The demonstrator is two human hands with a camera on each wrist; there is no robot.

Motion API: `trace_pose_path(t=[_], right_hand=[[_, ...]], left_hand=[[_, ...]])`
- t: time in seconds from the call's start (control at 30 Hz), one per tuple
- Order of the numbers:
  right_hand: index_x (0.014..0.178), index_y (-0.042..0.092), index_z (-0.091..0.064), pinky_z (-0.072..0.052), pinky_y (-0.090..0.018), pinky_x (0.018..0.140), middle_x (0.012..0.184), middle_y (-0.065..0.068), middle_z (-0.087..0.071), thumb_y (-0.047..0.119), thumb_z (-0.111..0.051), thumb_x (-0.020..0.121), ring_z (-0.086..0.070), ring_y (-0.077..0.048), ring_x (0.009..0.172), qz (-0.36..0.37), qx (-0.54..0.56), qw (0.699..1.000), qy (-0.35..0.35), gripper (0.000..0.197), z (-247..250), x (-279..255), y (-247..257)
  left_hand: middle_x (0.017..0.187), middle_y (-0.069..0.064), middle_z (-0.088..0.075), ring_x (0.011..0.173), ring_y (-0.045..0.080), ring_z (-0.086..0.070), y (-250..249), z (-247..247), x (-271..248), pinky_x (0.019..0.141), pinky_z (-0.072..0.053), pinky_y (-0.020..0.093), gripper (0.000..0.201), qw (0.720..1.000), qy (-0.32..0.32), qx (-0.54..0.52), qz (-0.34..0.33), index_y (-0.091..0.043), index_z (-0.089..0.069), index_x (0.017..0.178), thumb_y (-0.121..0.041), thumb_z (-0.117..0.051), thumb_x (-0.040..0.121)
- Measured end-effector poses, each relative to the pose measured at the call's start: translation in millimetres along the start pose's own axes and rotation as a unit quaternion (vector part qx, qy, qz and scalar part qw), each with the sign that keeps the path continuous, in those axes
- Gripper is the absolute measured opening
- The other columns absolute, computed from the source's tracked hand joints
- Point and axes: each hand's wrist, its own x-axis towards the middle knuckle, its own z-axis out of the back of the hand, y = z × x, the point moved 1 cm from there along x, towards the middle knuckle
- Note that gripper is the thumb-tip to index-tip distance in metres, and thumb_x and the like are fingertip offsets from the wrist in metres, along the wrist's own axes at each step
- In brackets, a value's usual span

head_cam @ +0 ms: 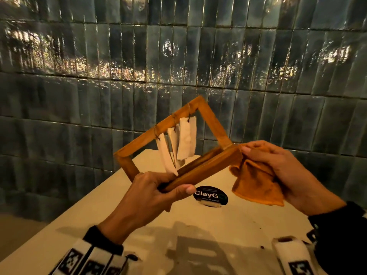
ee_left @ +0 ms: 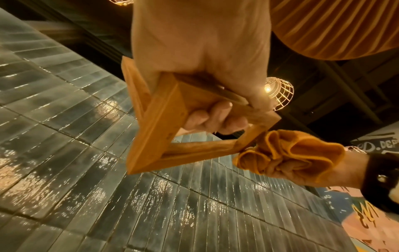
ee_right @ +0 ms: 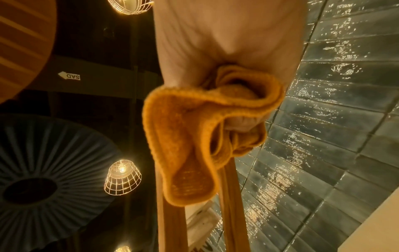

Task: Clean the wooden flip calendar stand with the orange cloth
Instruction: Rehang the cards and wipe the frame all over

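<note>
The wooden flip calendar stand (head_cam: 200, 171) is held tilted in the air above the table, its white cards (head_cam: 186, 138) dangling from strings on the top bar. My left hand (head_cam: 158, 187) grips the near end of its base bar, fingers curled round the wood (ee_left: 213, 117). My right hand (head_cam: 264, 157) holds the bunched orange cloth (head_cam: 256, 183) against the far right end of the base. In the left wrist view the cloth (ee_left: 289, 153) touches the stand's corner (ee_left: 248, 143). The right wrist view shows the cloth (ee_right: 194, 136) wrapped over the stand's bars (ee_right: 231, 204).
A cream table (head_cam: 228, 225) lies below, with a black round "ClayG" sticker (head_cam: 210, 196) near its middle. A dark glossy tiled wall (head_cam: 178, 56) stands close behind. Wire cage lamps (ee_right: 123, 177) hang overhead.
</note>
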Motion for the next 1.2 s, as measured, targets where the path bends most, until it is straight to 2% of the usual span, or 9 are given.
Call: trace_pose_path(t=[0.1,0.2,0.27,0.47,0.67,0.83,1.0,1.13,1.2], right_hand=[[0.096,0.022,-0.066,-0.058,-0.039,0.07,0.096,-0.01,-0.071,0.033,-0.071,0.061,-0.07,-0.026,0.08,0.023,-0.045,0.999,0.005,0.037,1,-4,-1],[0.106,0.045,-0.061,-0.057,-0.035,0.071,0.102,0.006,-0.069,0.058,-0.083,0.039,-0.069,-0.018,0.088,0.042,-0.127,0.989,0.063,0.072,2,-13,1],[0.102,0.056,-0.057,-0.055,-0.026,0.067,0.099,0.015,-0.067,0.06,-0.082,0.037,-0.067,-0.008,0.087,0.076,-0.204,0.974,0.059,0.07,-2,-19,5],[0.112,0.054,-0.045,-0.047,-0.035,0.086,0.116,0.013,-0.052,0.068,-0.057,0.046,-0.054,-0.011,0.102,0.166,-0.36,0.918,-0.019,0.069,-15,-20,11],[0.092,0.045,-0.052,-0.036,-0.014,0.076,0.108,0.009,-0.051,0.067,-0.057,0.06,-0.051,-0.005,0.096,0.294,-0.384,0.872,-0.079,0.039,-18,-21,12],[0.099,0.04,-0.053,-0.034,-0.006,0.075,0.113,0.015,-0.043,0.056,-0.052,0.073,-0.047,0.006,0.096,0.384,-0.425,0.815,-0.087,0.03,-21,-27,-8],[0.103,0.037,-0.051,-0.034,-0.008,0.085,0.117,0.013,-0.043,0.05,-0.05,0.078,-0.05,-0.004,0.096,0.399,-0.44,0.799,-0.095,0.028,-18,-27,-15],[0.103,0.034,-0.052,-0.036,-0.012,0.086,0.119,0.007,-0.042,0.049,-0.05,0.079,-0.051,-0.011,0.099,0.404,-0.442,0.795,-0.098,0.028,-15,-25,-14],[0.104,0.035,-0.051,-0.035,-0.012,0.086,0.119,0.007,-0.041,0.049,-0.05,0.079,-0.05,-0.012,0.1,0.402,-0.441,0.797,-0.096,0.029,-18,-24,-17]], left_hand=[[0.061,-0.004,-0.067,0.054,0.004,-0.062,-2,2,0,0.056,-0.049,0.012,0.042,1.0,0.015,0.016,-0.011,-0.036,-0.064,0.077,-0.072,-0.052,0.06],[0.055,-0.005,-0.065,0.049,0.005,-0.06,1,6,-1,0.053,-0.048,0.013,0.06,0.999,0.014,-0.031,-0.02,-0.029,-0.068,0.073,-0.084,-0.049,0.056],[0.052,-0.004,-0.064,0.046,0.005,-0.058,2,8,-1,0.052,-0.047,0.014,0.061,0.998,0.007,-0.062,-0.016,-0.03,-0.067,0.066,-0.087,-0.05,0.052],[0.051,-0.006,-0.062,0.043,0.007,-0.057,5,7,1,0.05,-0.049,0.015,0.068,0.994,-0.001,-0.102,-0.031,-0.031,-0.064,0.067,-0.092,-0.05,0.04],[0.06,-0.005,-0.066,0.054,0.008,-0.062,10,6,7,0.055,-0.052,0.021,0.068,0.995,0.006,-0.098,-0.015,-0.031,-0.066,0.062,-0.093,-0.05,0.04],[0.108,-0.014,-0.063,0.079,-0.008,-0.053,11,0,1,0.065,-0.039,0.003,0.12,0.992,0.084,0.076,0.06,-0.031,-0.061,0.115,-0.102,-0.024,0.026],[0.146,-0.007,-0.036,0.125,0.016,-0.044,7,11,-14,0.103,-0.04,0.033,0.125,0.948,0.11,0.223,0.199,-0.03,-0.024,0.143,-0.088,-0.038,0.033],[0.108,-0.033,-0.039,0.101,-0.006,-0.047,-14,15,-17,0.073,-0.043,0.007,0.083,0.989,-0.054,0.14,-0.011,-0.049,-0.039,0.106,-0.094,-0.047,0.036],[0.105,-0.034,-0.042,0.104,-0.012,-0.043,-29,7,-14,0.077,-0.039,0.001,0.065,0.988,-0.063,0.092,-0.104,-0.049,-0.042,0.101,-0.085,-0.056,0.047]])
